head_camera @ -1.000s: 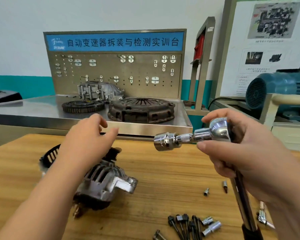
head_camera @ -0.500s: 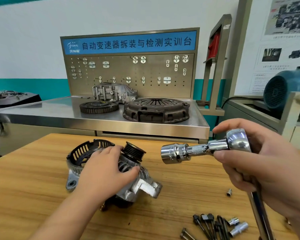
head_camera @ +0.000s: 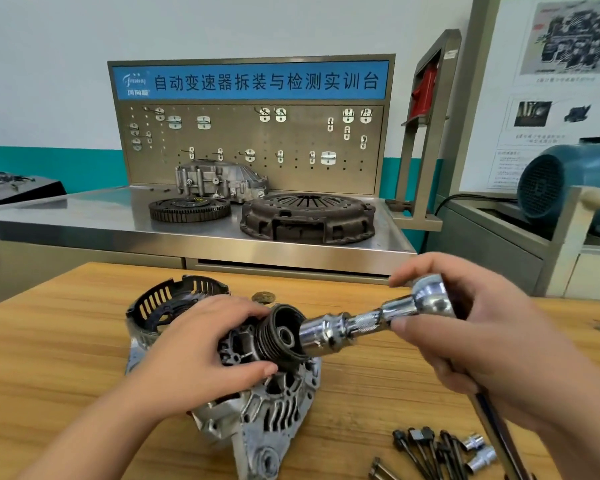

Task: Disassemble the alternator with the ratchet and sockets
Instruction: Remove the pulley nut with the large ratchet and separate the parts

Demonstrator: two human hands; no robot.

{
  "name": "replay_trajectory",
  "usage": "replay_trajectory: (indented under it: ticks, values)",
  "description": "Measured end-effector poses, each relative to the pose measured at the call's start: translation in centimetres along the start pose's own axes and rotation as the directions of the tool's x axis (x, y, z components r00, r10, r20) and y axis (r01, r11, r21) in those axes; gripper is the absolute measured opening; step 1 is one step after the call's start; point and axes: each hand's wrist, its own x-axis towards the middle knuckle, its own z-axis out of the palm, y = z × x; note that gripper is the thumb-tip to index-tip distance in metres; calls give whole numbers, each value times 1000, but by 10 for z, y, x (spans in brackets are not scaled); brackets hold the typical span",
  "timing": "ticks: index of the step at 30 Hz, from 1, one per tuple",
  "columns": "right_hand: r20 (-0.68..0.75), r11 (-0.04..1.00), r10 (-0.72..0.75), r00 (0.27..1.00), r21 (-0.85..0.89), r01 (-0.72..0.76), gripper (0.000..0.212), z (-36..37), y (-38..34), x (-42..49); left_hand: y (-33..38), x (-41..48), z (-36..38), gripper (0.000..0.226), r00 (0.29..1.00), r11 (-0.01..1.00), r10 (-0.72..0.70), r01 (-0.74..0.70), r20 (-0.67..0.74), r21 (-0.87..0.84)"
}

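Two loose sockets and several bolts lie beside the alternator.

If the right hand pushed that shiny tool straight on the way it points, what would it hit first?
The right hand aims the ratchet and its socket at the black pulley on the alternator, towards its centre. They seem nearly touching, though depth is unclear.

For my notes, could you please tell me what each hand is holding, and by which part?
The right hand grips the ratchet at its head; the left hand holds the alternator by its body beside the pulley.
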Motion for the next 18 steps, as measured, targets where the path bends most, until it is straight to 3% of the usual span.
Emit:
replay_trajectory:
  ticks: [7,11,15,18]
  values:
    - [-80,984,45,996,-167,-58,19,21,3,31,4,11,-8,55,993,994,13,-26,121,102]
    - [-10,972,114,993,-206,-114,17,23,5,46,13,28,-15,71,970,983,0,-44,242,178]
    - [17,960,176,984,-225,-168,17,22,8,51,26,45,-9,87,934,1000,3,-12,357,23]
    - [-6,952,217,976,-222,-213,18,21,10,56,39,55,1,70,940,976,23,53,339,-212]
